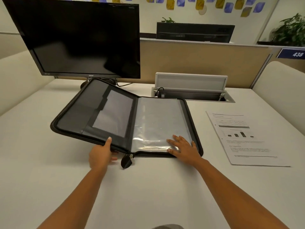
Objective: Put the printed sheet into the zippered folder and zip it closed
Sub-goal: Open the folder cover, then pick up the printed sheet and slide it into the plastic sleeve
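Surface: white desk (148,187), a beige partition (198,63) along its far edge. Dark monitor (79,38) far left; cable box (191,85) far centre, lid raised; plant (292,30) beyond, far right.

Open room: bare desk near me and to the left of the folder, plus a strip between folder and sheet.

Folder (115,113): black, zippered, lying open at centre. Right half flat, a clear sleeve (156,121) on top; left half tilted up off the desk. Zip pull (127,161) hangs at the near edge by the spine.

My left hand (100,154): pinching the near edge of the folder's left half, thumb on top, fingers curled beneath.

My right hand (184,148): fingers spread, palm pressed flat on the near right corner of the sleeve.

Sheet (244,139): printed, with a bar chart, flat on the desk just right of the folder, apart from my right hand.
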